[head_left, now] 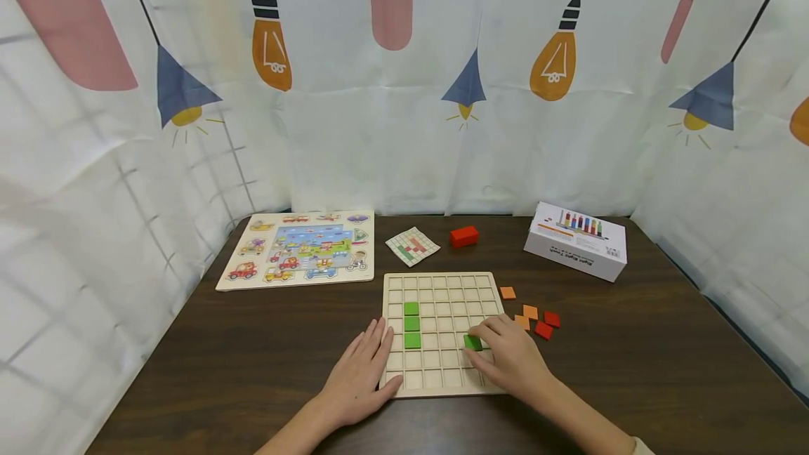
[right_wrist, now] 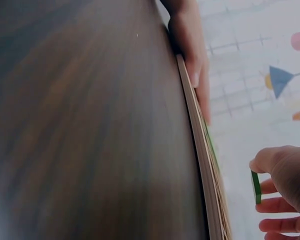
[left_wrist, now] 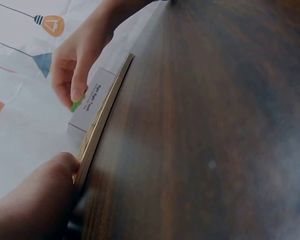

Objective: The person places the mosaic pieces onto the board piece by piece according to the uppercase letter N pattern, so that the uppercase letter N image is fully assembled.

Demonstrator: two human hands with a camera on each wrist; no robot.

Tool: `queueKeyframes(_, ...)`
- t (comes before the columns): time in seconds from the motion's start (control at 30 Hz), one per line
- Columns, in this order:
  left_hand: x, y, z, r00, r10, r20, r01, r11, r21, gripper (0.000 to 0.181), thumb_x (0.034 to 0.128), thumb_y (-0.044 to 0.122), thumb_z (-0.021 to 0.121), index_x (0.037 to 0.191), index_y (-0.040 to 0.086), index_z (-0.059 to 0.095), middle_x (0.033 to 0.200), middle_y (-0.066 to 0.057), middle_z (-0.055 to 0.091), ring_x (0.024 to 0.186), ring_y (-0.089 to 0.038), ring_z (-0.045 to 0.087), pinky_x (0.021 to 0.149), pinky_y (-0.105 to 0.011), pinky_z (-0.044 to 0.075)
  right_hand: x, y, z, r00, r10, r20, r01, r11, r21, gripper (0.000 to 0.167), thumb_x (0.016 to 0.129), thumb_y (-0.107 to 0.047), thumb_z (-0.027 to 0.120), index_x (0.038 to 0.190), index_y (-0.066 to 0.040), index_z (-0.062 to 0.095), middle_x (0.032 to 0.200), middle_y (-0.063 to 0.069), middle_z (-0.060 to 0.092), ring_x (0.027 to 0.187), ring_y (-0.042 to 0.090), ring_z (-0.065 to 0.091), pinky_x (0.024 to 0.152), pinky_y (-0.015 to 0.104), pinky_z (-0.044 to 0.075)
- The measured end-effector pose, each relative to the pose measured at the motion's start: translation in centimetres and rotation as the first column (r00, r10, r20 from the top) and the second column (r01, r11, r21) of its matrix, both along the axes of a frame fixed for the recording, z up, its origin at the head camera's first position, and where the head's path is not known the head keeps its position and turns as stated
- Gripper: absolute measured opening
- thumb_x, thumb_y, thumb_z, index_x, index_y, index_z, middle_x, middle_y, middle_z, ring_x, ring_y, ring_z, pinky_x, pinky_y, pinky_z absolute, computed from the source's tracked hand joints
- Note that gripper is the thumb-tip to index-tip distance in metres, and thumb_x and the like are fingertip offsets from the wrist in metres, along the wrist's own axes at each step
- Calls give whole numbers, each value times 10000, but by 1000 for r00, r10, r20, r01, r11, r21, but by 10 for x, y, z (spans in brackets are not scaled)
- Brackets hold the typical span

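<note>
A wooden grid board (head_left: 436, 388) lies on the table with three green square tiles (head_left: 412, 324) in one column near its left side. My left hand (head_left: 359, 374) rests along the board's left edge, fingers straight and thumb on the near left corner. Above the right part of the grid, my right hand (head_left: 515, 357) pinches another green tile (head_left: 472, 343) between thumb and fingers. The right wrist view shows that held green tile (right_wrist: 256, 187) on edge, raised off the board. In the left wrist view it is mostly covered by the fingers.
Orange tiles (head_left: 530, 312) and red tiles (head_left: 543, 330) lie loose right of the board. Behind it are a patterned card (head_left: 413, 246), a red block (head_left: 464, 236) and a white box (head_left: 576, 241). A vehicle picture puzzle (head_left: 227, 258) lies at the back left.
</note>
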State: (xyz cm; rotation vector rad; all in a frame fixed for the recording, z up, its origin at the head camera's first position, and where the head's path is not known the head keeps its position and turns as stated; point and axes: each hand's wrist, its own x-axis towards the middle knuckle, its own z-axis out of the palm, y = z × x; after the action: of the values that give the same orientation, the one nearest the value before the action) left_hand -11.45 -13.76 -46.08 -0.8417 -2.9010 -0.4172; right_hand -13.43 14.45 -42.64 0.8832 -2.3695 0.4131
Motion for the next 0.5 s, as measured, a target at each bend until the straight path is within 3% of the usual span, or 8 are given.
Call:
queueKeyframes(0.27,0,-1,0,1000,6,3,-6,1000,-7,699,944,479,367,1451,21,217,1505,-173,124,1382,-270,90,1076,-439,153,-7,-23,-2,993,90,-75,-91,996,-7,226,672,-257,773,847,-161,668,793,-57,561,741,124,517,641,294,456)
queueKeyframes(0.5,1,0,2,1000,14,4,-14,1000,-12,643,955,399,380,1446,14,226,1505,-169,126,1381,-273,96,1076,-434,154,-10,-43,0,993,102,-53,-102,995,9,219,702,-284,760,858,-164,665,810,-60,569,742,120,510,641,292,452)
